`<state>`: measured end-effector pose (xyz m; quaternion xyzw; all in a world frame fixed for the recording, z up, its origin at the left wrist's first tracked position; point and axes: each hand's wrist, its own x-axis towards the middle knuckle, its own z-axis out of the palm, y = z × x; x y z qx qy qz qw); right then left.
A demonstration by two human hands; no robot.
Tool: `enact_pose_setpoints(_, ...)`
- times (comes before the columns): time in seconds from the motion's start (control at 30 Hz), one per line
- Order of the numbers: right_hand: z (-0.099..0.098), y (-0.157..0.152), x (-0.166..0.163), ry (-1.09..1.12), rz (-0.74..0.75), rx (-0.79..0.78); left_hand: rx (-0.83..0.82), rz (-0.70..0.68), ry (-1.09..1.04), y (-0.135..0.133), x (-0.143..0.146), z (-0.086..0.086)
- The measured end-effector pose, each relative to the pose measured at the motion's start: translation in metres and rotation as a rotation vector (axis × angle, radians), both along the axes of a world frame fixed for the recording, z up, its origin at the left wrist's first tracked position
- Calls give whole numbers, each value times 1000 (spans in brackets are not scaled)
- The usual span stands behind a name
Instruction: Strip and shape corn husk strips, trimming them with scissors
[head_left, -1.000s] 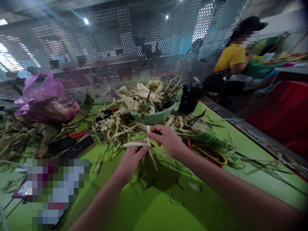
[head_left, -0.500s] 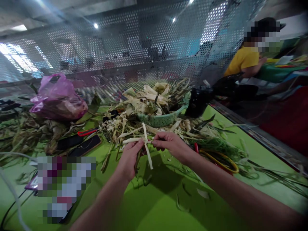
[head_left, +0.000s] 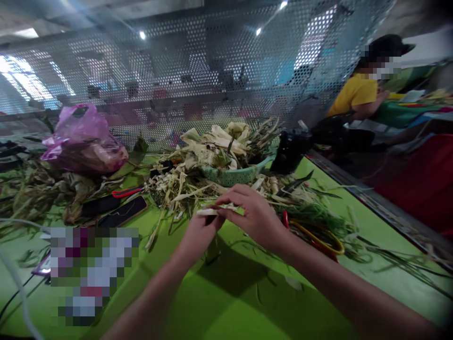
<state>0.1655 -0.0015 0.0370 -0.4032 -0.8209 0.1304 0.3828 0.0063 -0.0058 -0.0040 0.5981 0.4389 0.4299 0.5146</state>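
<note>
Both my hands meet above the green table (head_left: 226,307), pinching pale leaf strips (head_left: 208,212). My left hand (head_left: 198,233) grips the strips from below with thumb and fingers closed. My right hand (head_left: 253,215) lies over them from the right, its fingers curled onto the same strips. Just behind the hands lies a heap of loose pale and green leaf strips (head_left: 184,186). A green basket (head_left: 235,175) full of husks stands further back.
A pink plastic bag (head_left: 83,141) sits on dry leaves at the back left. A dark phone (head_left: 122,212) and red-handled scissors (head_left: 127,192) lie left of the heap. Red and yellow handles (head_left: 318,238) lie to the right. A perforated metal screen (head_left: 198,71) closes off the far side. A person in a yellow shirt (head_left: 357,92) sits beyond.
The crossed strips stood upright between my hands before. My right hand has since moved left and over them, and the strips now lie flat under its fingers.
</note>
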Motion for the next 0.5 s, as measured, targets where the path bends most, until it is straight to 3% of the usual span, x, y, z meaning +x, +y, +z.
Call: enact_pose_setpoints(0.5,-11,-3,-8,-32,-7,-21,-173,-108,-168,-11,15,-5)
